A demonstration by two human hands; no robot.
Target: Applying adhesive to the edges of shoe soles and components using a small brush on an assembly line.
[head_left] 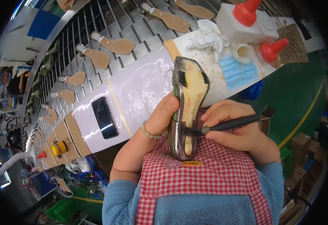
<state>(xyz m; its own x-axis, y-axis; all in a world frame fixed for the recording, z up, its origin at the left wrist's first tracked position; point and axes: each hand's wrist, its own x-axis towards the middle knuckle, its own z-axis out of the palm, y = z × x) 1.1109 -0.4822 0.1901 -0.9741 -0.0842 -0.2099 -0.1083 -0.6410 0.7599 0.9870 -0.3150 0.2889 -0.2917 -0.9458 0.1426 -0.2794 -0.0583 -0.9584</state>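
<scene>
My left hand (164,114) is wrapped round the side of a shoe on its last (194,92), held with its underside up and its toe pointing away from me. Pale yellow shows in the middle of that underside, with dark upper material folded over the edges. In my right hand (233,131) is a black-handled brush (236,123), gripped by the handle. The brush's dark tip meets the underside near the heel end; bristle details are hard to make out. Below the heel, my red checked apron (197,176) covers my lap.
Several tan soles (117,45) lie on the metal slat conveyor (145,32). A phone (104,117) rests on the pale worktop (145,90). To the right are crumpled tissue (208,37), a blue mask (239,72), an open jar (242,52) and a red-topped white container (233,26).
</scene>
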